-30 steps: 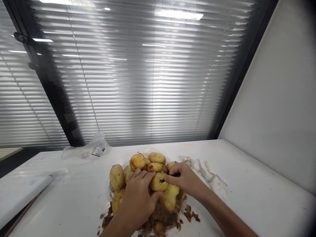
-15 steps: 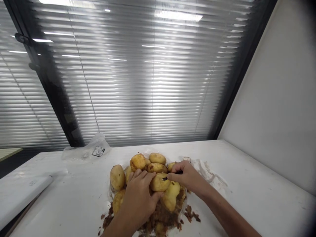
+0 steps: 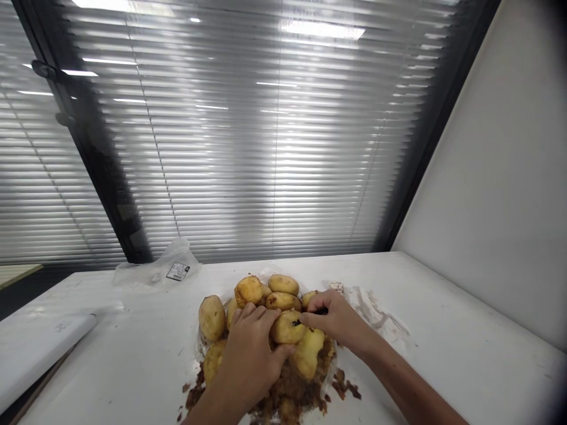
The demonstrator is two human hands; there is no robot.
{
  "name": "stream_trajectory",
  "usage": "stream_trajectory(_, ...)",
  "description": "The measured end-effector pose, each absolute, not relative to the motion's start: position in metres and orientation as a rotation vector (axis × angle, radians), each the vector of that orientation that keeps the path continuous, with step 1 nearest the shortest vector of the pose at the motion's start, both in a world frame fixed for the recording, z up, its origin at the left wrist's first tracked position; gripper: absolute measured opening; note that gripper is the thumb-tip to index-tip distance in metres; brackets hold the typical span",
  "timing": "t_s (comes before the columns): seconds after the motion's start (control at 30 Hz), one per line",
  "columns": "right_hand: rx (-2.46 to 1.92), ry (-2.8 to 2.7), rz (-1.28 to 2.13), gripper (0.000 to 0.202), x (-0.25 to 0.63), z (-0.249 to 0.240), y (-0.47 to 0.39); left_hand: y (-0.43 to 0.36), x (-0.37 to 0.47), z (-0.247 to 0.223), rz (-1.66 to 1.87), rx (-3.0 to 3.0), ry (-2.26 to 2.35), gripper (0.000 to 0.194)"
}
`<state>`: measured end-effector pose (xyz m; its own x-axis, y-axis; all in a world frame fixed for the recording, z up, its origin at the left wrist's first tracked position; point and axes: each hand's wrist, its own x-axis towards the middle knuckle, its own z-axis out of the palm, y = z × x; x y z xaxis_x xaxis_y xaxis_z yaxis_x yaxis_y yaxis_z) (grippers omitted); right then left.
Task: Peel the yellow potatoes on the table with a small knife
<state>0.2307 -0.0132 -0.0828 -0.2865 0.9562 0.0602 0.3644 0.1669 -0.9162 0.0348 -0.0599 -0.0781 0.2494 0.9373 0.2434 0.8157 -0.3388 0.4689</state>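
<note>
A yellow potato is gripped between the thumb and fingers of my left hand. My right hand is closed at the potato's right side, its fingers pinched round a small dark object that touches the skin; most of that object is hidden. Behind and beside my hands lie several more potatoes, among them an upright one at the left and a partly peeled one just below my right hand. Brown peelings are heaped under and in front of them on clear plastic.
On the white table, a clear bag with a label lies at the back left, crumpled plastic at the right. A white flat object rests at the left edge. Blinds stand behind.
The camera view has shifted very slightly. Both hands keep nearly the same place on the potato, and the small dark object at its right side shows a slightly different shape.
</note>
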Motion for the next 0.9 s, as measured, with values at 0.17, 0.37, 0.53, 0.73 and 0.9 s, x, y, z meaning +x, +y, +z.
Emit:
stream_trajectory(0.17, -1.270, -1.696, 1.171, 0.027, 0.229, -0.084, -0.012, -0.059, 0.036, -0.077, 0.719, 2.269, 1.644, 0.032)
stream_trajectory(0.37, -1.200, -1.571, 1.388, 0.026, 0.227, -0.085, -0.011, -0.060, 0.035, -0.076, 0.729, 2.260, 1.640, 0.028)
stream_trajectory(0.53, -1.172, -1.461, 1.481, 0.023, 0.227, -0.094, -0.007, -0.061, 0.035, -0.077, 0.756, 2.252, 1.620, 0.027)
stream_trajectory(0.73, -1.158, -1.429, 1.523, 0.021, 0.227, -0.094, -0.006, -0.060, 0.035, -0.076, 0.740, 2.259, 1.632, 0.030)
stream_trajectory(0.9, -1.132, -1.409, 1.590, 0.030, 0.229, -0.091, -0.006, -0.060, 0.035, -0.077, 0.742, 2.272, 1.635, 0.028)
